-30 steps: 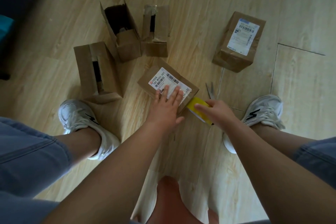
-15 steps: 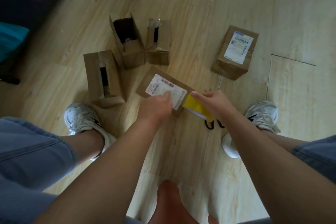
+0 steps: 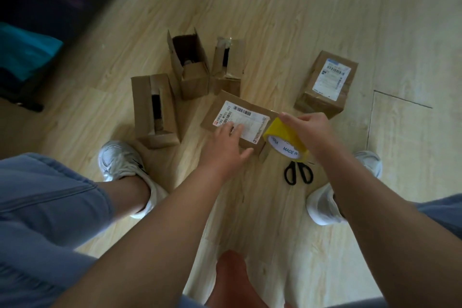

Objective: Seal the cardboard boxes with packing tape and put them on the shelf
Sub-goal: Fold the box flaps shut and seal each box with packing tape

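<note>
Box [image 3: 212,119] lies on floor [image 3: 300,20], left hand [image 3: 226,146] pressing flat on its label [image 3: 247,121]. Right hand [image 3: 308,130] curls round tape [image 3: 282,132] at box's 4 o'clock edge; scissors [image 3: 298,174] at 5 o'clock.

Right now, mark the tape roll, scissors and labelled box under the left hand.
tape roll [image 3: 285,132], head view, yellow outer band.
scissors [image 3: 298,166], head view, where black handles meet.
labelled box [image 3: 247,120], head view, white shipping label.
</note>
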Action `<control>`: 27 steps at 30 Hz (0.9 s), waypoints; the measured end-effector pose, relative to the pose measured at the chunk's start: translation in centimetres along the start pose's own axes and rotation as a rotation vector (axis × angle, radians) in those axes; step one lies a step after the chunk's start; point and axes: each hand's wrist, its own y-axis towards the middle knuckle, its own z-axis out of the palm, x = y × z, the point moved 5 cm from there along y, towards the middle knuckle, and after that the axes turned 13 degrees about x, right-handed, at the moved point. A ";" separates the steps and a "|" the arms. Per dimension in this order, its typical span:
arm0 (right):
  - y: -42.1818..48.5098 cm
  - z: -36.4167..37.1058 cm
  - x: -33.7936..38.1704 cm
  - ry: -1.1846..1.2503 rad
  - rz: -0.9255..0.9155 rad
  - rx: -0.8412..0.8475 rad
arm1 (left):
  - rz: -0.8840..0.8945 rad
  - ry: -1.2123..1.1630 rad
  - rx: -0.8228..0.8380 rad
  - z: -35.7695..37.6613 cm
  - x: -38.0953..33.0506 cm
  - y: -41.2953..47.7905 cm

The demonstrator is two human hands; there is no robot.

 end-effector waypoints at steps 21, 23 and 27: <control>1.1 2.9 9.3 -0.169 -0.201 0.277 | -0.157 -1.170 0.027 -1.6 3.9 1.1; 1.5 3.7 9.6 -0.185 -0.220 0.266 | -0.131 -1.156 -0.032 -1.6 4.0 0.8; 2.0 4.4 10.2 -0.177 -0.247 0.255 | -0.099 -1.011 -0.124 -2.2 3.5 0.6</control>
